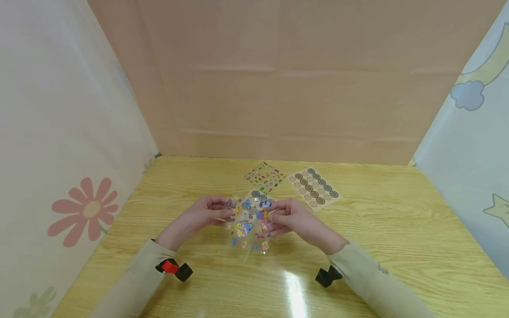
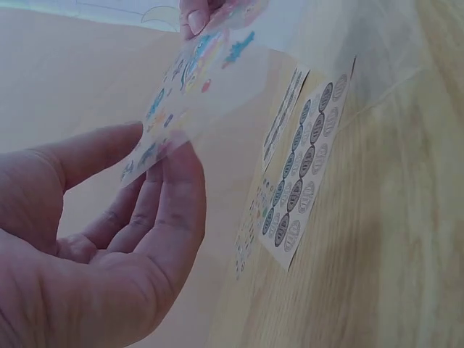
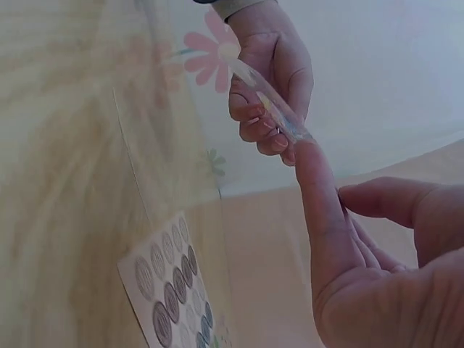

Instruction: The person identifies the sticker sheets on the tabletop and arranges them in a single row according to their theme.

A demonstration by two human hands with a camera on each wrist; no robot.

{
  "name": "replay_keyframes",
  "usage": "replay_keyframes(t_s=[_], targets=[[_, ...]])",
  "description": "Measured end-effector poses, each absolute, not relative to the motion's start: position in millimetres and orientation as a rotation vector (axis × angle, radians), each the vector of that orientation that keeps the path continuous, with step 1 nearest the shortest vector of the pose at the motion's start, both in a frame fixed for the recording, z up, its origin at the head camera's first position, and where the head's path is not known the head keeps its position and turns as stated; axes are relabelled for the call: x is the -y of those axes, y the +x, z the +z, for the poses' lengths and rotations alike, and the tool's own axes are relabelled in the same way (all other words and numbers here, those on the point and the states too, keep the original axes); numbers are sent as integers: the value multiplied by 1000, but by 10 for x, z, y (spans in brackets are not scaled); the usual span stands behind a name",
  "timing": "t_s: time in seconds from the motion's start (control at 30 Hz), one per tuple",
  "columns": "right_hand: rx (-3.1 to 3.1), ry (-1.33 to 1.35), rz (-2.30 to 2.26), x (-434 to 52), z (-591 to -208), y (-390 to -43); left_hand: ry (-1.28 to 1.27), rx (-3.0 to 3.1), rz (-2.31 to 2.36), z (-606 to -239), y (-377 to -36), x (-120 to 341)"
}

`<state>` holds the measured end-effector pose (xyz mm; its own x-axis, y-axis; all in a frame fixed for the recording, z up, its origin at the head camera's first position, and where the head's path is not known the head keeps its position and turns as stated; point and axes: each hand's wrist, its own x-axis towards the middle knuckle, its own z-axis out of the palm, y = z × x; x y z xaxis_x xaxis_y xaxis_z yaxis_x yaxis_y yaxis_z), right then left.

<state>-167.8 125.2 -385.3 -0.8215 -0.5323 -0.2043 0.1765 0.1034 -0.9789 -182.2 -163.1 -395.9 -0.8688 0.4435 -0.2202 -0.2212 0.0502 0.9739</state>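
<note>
Clear cartoon-sticker sheet [image 1: 245,228] is up off the counter [image 1: 397,229], tilted, between the two hands. Left hand [image 1: 210,213] pinches its left edge, thumb on the near face and fingers behind; right hand [image 1: 296,217] pinches the opposite edge, likewise thumb against fingers. The hands are apart, joined only by the sheet. Lying flat beyond: a clear sheet of small coloured stickers [image 1: 264,173], a coin-print sheet [image 1: 315,187] to its right, and a second coin-print sheet [image 1: 256,194], partly hidden behind the held one. Lower margin of the held film is hard to make out; cannot tell whether a separate loose layer hangs there. Risks, by judgement: the film looks thin and limp, so bringing the hands closer would likely bow or crease it, while an uneven outward pull could stretch it or slip an edge from the fingertips. Thumb pressure near the printed figures might lift or smear one. Lowering it carelessly could drag the half-hidden coin-print sheet along. Transparency also lets prints behind show through, so a sticker edge could be misjudged.
</note>
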Motion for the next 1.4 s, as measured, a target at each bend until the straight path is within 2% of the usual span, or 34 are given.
replay_keyframes(t_s=[0.23, 0.67, 1.4], targets=[[-1748, -326, -1845, -1147, -3950, -1552, 261, -1866, 1815, -4003, -1665, 1770], [-1665, -219, -1853, -828, -4289, -1411, 144, -1981, 1735, -4242, -1446, 2005], [-1521, -171, -1827, -511, -4386, -1390, 69, -2034, 1753, -4340, -1317, 2355]])
